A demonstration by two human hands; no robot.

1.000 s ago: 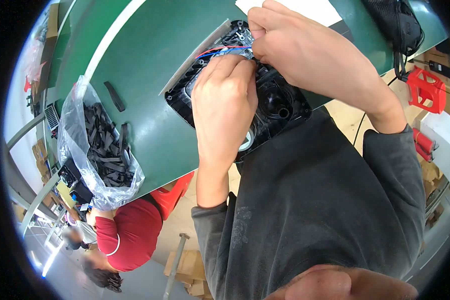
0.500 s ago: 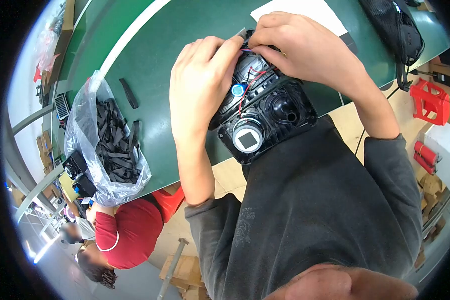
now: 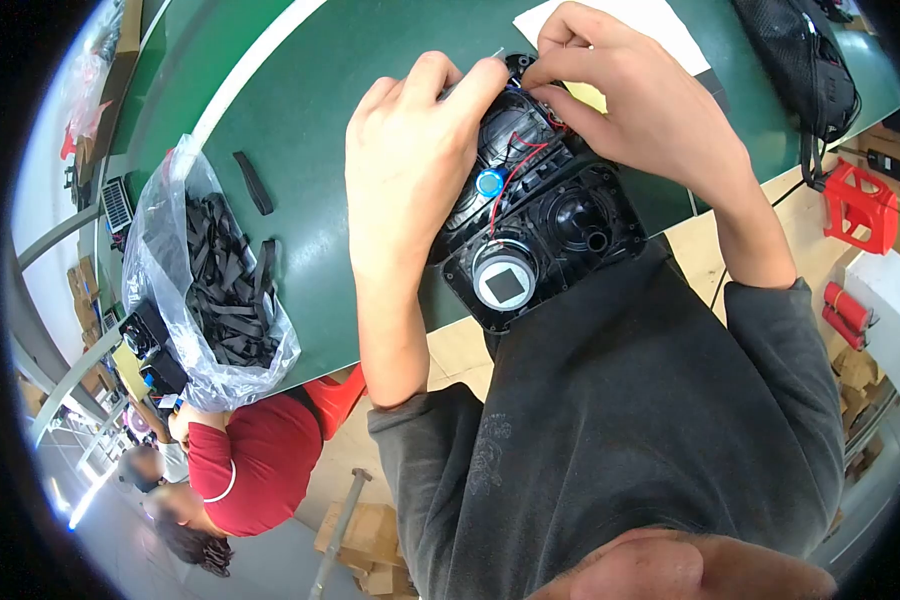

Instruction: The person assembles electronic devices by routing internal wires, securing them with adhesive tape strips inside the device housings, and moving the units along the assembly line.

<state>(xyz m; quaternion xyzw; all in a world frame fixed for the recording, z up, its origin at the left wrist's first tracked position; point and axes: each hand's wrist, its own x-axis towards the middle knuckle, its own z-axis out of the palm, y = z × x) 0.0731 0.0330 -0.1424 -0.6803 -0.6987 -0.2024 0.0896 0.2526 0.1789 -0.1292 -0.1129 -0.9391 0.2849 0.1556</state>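
Observation:
An opened black speaker housing (image 3: 610, 205) lies at the table's front edge, its inside facing up. A round speaker driver (image 3: 503, 283) with a white-and-black square sits in its near part. Red wires (image 3: 507, 190) run past a blue cylindrical part (image 3: 489, 183) in the far part. My left hand (image 3: 410, 165) is closed against the housing's far left side, its fingertips partly hidden. My right hand (image 3: 645, 100) is pinched over the far end, near thin wires; what lies between its fingertips is too small to make out.
A clear plastic bag (image 3: 155, 250) of black straps stands on the left, with one loose strap (image 3: 253, 183) beside it. White paper (image 3: 660, 30) and a black bag (image 3: 805, 80) lie at the far right. A person in a red shirt (image 3: 260, 465) sits at left.
The housing and both hands appear slightly further right in view. My right hand's fingers have shifted at the far end, and a yellow patch now shows beneath them.

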